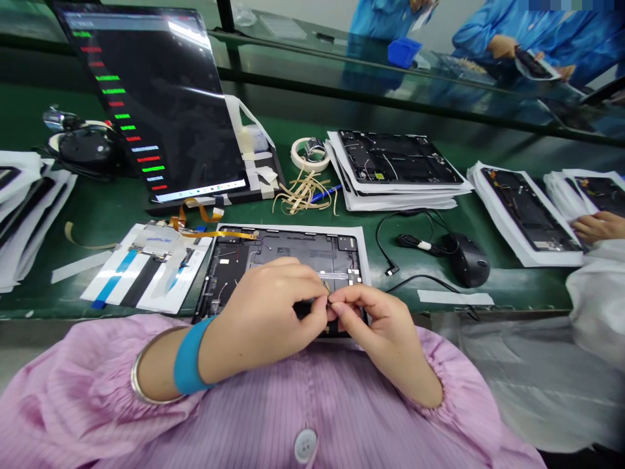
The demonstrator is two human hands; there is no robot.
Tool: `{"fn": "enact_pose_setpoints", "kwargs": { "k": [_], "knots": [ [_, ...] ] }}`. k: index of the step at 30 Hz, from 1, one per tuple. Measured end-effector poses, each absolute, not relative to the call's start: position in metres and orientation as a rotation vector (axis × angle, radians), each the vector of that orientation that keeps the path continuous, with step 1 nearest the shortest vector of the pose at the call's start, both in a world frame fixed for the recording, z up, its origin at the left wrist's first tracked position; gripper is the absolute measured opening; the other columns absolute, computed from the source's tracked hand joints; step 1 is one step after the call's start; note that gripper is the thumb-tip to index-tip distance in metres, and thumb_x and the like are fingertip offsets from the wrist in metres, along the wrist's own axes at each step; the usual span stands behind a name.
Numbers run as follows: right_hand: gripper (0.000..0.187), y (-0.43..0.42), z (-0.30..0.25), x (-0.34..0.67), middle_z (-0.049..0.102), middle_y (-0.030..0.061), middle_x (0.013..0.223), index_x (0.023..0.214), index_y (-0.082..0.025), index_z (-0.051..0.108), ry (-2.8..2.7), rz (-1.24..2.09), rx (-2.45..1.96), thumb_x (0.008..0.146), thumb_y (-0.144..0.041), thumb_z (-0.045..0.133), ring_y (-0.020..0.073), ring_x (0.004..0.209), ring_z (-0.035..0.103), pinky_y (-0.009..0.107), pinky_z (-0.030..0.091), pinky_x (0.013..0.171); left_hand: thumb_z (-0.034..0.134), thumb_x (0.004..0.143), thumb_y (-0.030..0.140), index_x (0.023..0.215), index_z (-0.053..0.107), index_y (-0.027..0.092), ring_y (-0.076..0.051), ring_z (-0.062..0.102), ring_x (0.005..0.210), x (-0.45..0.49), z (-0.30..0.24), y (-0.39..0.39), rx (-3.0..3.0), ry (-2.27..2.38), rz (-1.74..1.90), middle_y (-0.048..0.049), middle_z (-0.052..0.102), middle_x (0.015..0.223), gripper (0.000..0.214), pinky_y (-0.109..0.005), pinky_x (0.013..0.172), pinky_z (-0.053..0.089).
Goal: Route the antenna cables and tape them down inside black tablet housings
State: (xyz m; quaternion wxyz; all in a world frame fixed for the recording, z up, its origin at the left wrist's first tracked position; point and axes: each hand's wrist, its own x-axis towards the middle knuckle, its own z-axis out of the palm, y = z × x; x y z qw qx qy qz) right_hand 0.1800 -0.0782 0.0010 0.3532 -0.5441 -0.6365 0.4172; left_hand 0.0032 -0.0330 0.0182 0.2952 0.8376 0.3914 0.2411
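Note:
An opened tablet chassis (288, 251) lies on a white sheet at the near edge of the green bench, with an orange flex cable (215, 232) running off its top left corner. My left hand (268, 312) and my right hand (375, 319) meet over its lower middle. Both are pinched together, fingertips touching, on a small thin piece between them that I cannot make out. A blue wrist strap and a metal bangle sit on my left wrist.
A propped tablet screen (156, 98) with coloured bars stands behind. A tape roll (308, 153), loose tan strips (303, 192), a stack of chassis (395, 166), a mouse (469, 260) and cable lie to the right. Another person's hand (598, 227) rests at far right.

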Motion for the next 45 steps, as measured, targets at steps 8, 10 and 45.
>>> {"fn": "enact_pose_setpoints", "kwargs": {
  "k": [8,10,45],
  "knots": [
    [0.013,-0.093,0.012,0.234,0.059,-0.0032,0.064,0.072,-0.02,0.055,-2.053,1.274,-1.283,0.075,-0.007,0.054,0.0095,0.058,0.052,0.022,0.041,0.056,0.052,0.075,0.021,0.069,0.066,0.021,-0.015,0.057,0.067,-0.001,0.01,-0.015,2.125,1.417,0.427,0.0012,0.066,0.074,0.016,-0.029,0.061,0.041],
    [0.014,-0.101,0.012,0.254,0.06,-0.0028,0.066,0.073,-0.02,0.055,-2.131,1.367,-1.257,0.073,-0.006,0.053,0.0102,0.06,0.053,0.023,0.041,0.059,0.051,0.076,0.024,0.069,0.066,0.02,-0.017,0.058,0.069,-0.006,0.007,-0.01,2.153,1.537,0.388,-0.0003,0.067,0.076,0.017,-0.03,0.062,0.04],
    [0.019,-0.063,0.003,0.208,0.069,0.0045,0.087,0.099,-0.019,0.063,-1.612,1.216,-1.393,0.092,-0.031,0.049,0.0151,0.077,0.063,0.028,0.048,0.068,0.048,0.085,0.011,0.097,0.07,0.022,-0.013,0.061,0.079,-0.001,0.026,-0.001,2.312,0.873,0.407,0.0007,0.068,0.087,0.027,-0.023,0.069,0.044]
  ]
}}
